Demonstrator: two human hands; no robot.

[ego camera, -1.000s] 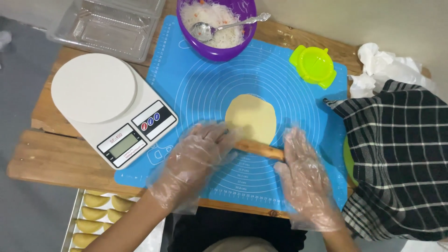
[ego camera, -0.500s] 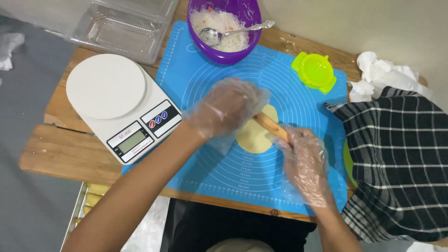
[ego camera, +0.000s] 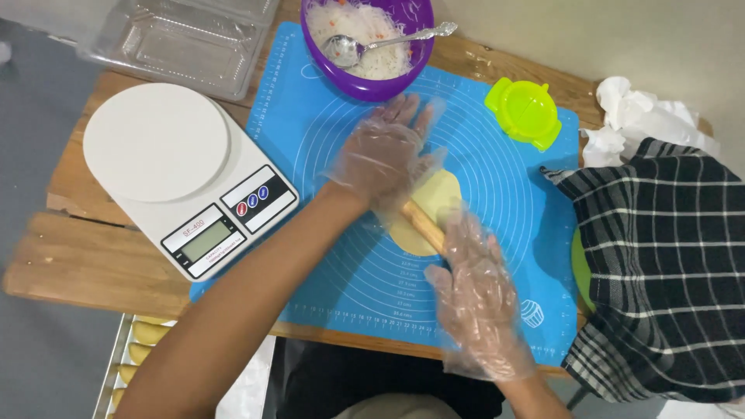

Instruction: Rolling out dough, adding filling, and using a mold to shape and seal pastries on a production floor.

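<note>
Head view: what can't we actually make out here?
- Rolling pin: only a short stretch shows; the gloved left hand and right hand cover its ends.
- Dough round: partly hidden under hands and pin.
- Tray of pale pieces: cut off by the bottom edge and hidden by the table.
- Clear plastic box: cut off by the top edge.
- Green thing: mostly hidden under the checked cloth.

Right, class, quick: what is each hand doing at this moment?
Left hand: open, palm flat on the rolling pin over the dough.
Right hand: open, fingers resting on the pin's near end.
</note>
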